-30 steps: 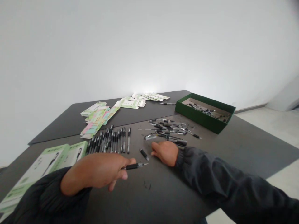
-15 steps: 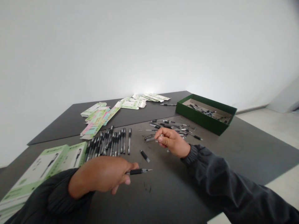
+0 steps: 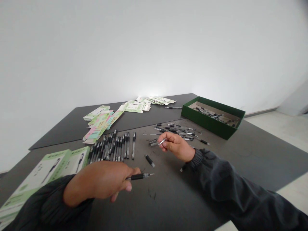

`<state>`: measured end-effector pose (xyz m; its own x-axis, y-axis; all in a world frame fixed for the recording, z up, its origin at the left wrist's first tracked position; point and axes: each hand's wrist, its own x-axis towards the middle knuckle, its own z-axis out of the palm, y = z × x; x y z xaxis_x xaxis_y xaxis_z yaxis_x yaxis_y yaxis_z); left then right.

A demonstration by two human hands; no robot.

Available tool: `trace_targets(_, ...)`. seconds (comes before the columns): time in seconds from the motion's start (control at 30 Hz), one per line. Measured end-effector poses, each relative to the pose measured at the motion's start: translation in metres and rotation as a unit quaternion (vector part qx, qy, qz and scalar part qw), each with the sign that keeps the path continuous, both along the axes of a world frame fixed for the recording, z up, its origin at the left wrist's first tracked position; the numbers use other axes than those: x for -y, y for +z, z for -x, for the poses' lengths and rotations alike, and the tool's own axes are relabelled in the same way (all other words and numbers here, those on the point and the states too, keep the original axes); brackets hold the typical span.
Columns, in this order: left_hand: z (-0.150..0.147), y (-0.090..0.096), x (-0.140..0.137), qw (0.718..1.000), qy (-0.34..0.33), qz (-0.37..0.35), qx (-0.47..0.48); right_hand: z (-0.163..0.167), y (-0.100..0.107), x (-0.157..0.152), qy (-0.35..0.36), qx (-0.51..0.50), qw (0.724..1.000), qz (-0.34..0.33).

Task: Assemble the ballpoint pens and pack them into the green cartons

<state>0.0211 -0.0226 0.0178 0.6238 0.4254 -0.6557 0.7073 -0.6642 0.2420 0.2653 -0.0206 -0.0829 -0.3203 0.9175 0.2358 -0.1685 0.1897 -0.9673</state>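
My left hand (image 3: 103, 179) is closed around a pen (image 3: 137, 176); its black grip and bare tip point right, while the rest of the barrel is hidden in the hand. My right hand (image 3: 176, 146) pinches a small clear, shiny piece (image 3: 162, 141) between thumb and fingers, too small to identify for sure. Between the hands lies a short black-and-clear pen part (image 3: 149, 160). Beside my right cuff a small dark piece (image 3: 183, 167) shows, partly covered. Just beyond the right fingers is a loose heap of pens and pen parts (image 3: 178, 129).
A row of capped pens (image 3: 117, 147) lies beyond my left hand. Green-and-white pen boxes (image 3: 45, 171) are stacked at the left. Flattened cartons (image 3: 103, 125) spread across the back. A green open box (image 3: 207, 123) holding pen parts stands at the back right.
My left hand with the pen has shifted slightly left. In my right fingers the clear piece has turned and shows more. The dark piece near my right cuff has come into view.
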Motion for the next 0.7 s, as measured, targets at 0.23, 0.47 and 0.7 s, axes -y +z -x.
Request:
trace_targets(0.23, 0.001, 0.0, 0.0, 1.0, 0.02, -0.003, -0.007, -0.003, 0.009, 0.004, -0.004, 0.082, 0.996, -0.019)
trace_targets(0.47, 0.001, -0.006, 0.002, 1.0, 0.03, 0.009, 0.005, -0.01, 0.025, 0.01, -0.129, 0.511, 0.812, -0.252)
trace_targets(0.7, -0.002, -0.004, 0.003, 1.0, 0.013, 0.021, -0.004, -0.003, 0.02, 0.01, -0.088, 0.581, 0.746, -0.314)
